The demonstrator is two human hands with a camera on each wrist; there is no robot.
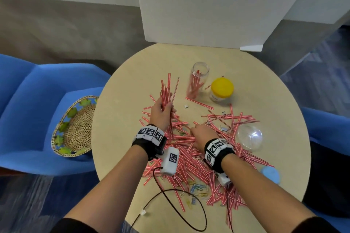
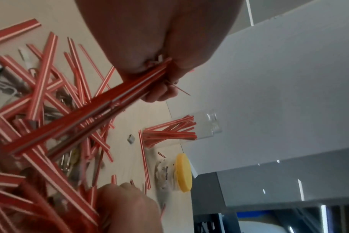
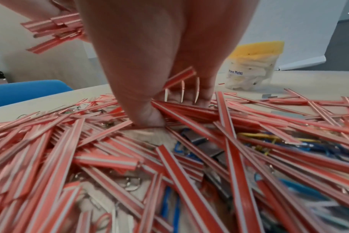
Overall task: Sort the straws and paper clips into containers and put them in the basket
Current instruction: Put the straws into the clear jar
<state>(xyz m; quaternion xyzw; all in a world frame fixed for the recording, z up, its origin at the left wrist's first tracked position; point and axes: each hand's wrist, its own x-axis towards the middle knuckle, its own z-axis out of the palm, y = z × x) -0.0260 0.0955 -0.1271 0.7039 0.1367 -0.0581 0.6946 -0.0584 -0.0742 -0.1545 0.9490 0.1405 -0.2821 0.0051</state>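
Sorting is barely begun. The woven basket [image 1: 74, 128] at left frame holds nothing visible; red-striped straws [image 1: 191, 159] and coloured paper clips [image 1: 198, 188] cover the centre; the clear plastic jar [image 1: 198, 81] holds few. The left hand [image 1: 161, 113] clutches a bundle; the right hand [image 1: 202, 134] pinches more.

Left grip [image 1: 161, 110] raised, fingers curled tight; right grip [image 1: 203, 135] lowered, fingers pinching.

It looked like an office lounge: a round pale table [image 1: 132, 85] stood on grey carpet [image 1: 56, 30], blue upholstered armchairs [image 1: 37, 100] sat at left and right, and white partition panels [image 1: 198, 5] rose at the far side.
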